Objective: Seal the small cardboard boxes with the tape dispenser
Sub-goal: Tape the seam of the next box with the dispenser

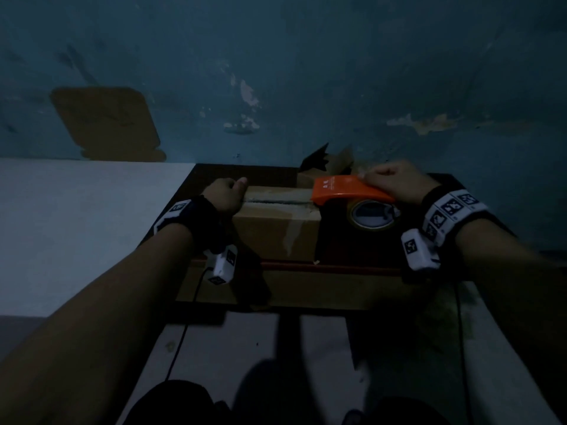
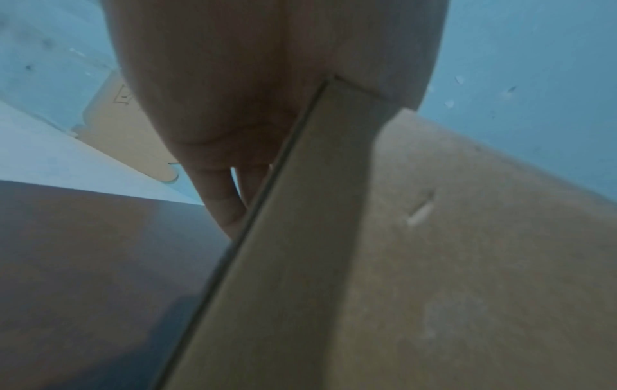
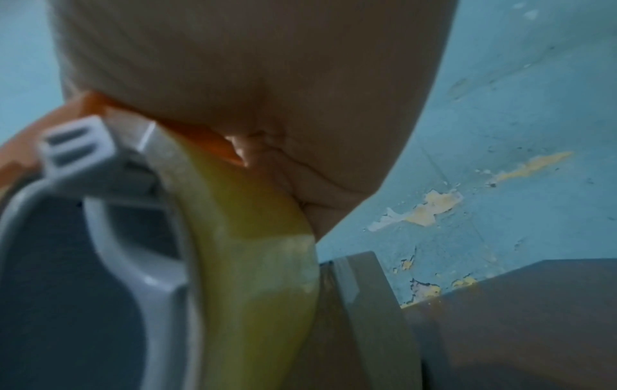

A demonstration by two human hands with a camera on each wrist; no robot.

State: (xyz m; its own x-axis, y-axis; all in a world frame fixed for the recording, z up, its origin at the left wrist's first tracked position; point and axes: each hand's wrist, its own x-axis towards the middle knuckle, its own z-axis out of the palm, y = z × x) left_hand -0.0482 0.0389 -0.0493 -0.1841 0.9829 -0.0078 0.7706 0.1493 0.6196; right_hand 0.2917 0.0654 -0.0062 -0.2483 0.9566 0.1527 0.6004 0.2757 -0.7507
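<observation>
A closed brown cardboard box (image 1: 276,228) lies on a dark table (image 1: 214,173), its top seam running left to right. My left hand (image 1: 225,193) grips the box's left end, thumb on top. In the left wrist view, the left hand's fingers (image 2: 223,203) reach down the box's (image 2: 467,264) side. An orange tape dispenser (image 1: 340,187) with a yellowish tape roll (image 1: 372,214) sits at the box's right end. My right hand (image 1: 395,180) grips it from above. The right wrist view shows the roll (image 3: 254,237) under my palm (image 3: 250,66).
Another box with raised flaps (image 1: 334,164) stands behind the dispenser against the blue wall. A flat cardboard sheet (image 1: 104,124) leans on the wall at the left, above a white surface (image 1: 76,225). The table's front edge (image 1: 337,266) lies close to my wrists.
</observation>
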